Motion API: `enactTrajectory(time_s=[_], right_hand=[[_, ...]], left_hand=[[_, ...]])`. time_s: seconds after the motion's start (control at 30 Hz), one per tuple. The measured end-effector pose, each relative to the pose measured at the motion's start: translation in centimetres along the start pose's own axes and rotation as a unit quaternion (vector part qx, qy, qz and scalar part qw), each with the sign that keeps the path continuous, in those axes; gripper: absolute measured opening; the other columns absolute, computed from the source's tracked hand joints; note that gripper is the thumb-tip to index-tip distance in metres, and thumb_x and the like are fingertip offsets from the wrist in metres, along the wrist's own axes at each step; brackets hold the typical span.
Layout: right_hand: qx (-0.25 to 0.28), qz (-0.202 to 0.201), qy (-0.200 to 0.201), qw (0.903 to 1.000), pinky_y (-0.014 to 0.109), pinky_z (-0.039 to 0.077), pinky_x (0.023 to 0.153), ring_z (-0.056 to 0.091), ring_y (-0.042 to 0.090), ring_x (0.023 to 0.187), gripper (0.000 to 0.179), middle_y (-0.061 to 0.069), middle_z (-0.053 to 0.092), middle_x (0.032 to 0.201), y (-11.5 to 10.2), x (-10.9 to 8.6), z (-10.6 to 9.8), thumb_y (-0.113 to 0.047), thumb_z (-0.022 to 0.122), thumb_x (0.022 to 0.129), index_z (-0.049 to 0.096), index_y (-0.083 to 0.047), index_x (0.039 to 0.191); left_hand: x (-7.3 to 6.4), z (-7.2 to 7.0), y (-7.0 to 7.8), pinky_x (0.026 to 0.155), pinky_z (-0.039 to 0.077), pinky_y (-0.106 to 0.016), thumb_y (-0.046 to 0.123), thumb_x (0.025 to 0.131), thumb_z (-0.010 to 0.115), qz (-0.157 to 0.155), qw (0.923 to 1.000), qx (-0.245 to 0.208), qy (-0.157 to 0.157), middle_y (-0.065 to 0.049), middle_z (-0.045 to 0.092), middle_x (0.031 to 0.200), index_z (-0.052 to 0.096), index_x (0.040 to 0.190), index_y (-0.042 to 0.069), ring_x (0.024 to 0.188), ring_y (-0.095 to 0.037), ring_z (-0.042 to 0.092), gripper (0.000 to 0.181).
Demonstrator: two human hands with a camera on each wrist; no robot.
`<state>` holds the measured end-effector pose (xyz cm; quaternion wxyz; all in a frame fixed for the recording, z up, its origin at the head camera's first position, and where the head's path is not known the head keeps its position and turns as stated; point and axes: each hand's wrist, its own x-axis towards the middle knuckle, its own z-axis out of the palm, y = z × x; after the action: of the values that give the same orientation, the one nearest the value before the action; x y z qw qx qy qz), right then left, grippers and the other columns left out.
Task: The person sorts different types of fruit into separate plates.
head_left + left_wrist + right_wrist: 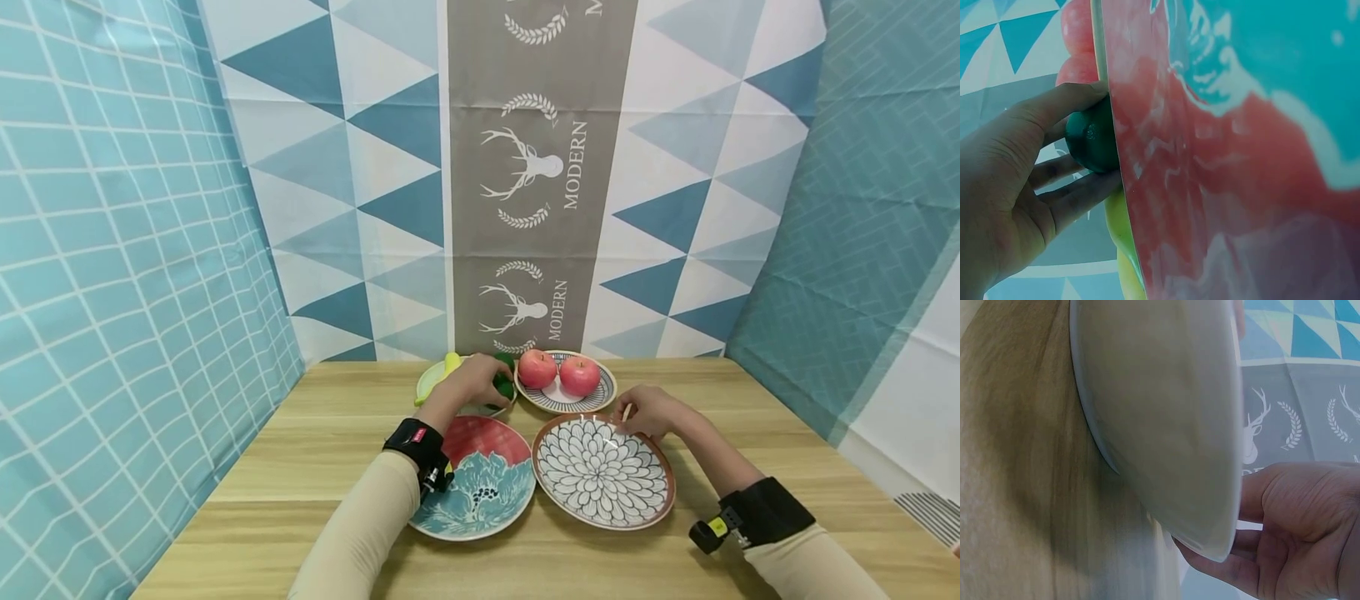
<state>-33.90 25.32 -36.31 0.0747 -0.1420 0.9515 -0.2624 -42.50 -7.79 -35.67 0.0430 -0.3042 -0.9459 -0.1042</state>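
Observation:
My left hand [477, 379] reaches over the back-left plate [426, 385], its thumb and fingers around a smooth, dark green round fruit [1091, 137]. Another dark green fruit [505, 360] shows just behind. Yellow fruit [452, 363] lies on that same plate, partly hidden by the hand. My right hand [651, 412] pinches the far right rim of a white plate with a petal pattern and brown edge [603, 471]. From the right wrist view, fingers [1225, 565] reach under this plate's rim while the thumb is on the upper side.
In front of the left hand lies a red and blue flower plate [480, 492], beside the petal plate. Two red apples [580, 376] sit on a striped plate [561, 407] at the back. A patterned cloth wall [405, 275] rises behind the wooden table [315, 467].

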Motion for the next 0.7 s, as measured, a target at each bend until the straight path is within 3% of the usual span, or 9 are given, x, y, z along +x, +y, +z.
enactTrajectory(time_s=[0.33,0.7], right_hand=[[0.000,0.006,-0.001,1.0000,0.028,0.049,0.047,0.058,0.018,0.064,0.008,0.005,0.061,0.076,0.0,0.1,-0.3,-0.008,0.074,0.087,0.066,-0.009,0.086],[0.003,0.015,-0.001,0.9999,0.029,0.051,0.048,0.058,0.018,0.065,0.008,0.005,0.060,0.077,-0.1,0.0,0.0,-0.009,0.074,0.087,0.066,-0.010,0.087]], left_hand=[[0.3,-1.2,1.0,0.076,0.049,-0.031,0.032,0.078,0.084,0.047,0.9982,-0.006,0.036,0.004,0.065,0.102,0.071,0.118,0.017,0.088,-0.017,0.055,0.045],[-1.0,-3.0,3.5,0.075,0.050,-0.029,0.037,0.078,0.082,0.053,0.9967,0.014,0.061,0.002,0.063,0.106,0.069,0.122,0.022,0.092,-0.016,0.054,0.049]])
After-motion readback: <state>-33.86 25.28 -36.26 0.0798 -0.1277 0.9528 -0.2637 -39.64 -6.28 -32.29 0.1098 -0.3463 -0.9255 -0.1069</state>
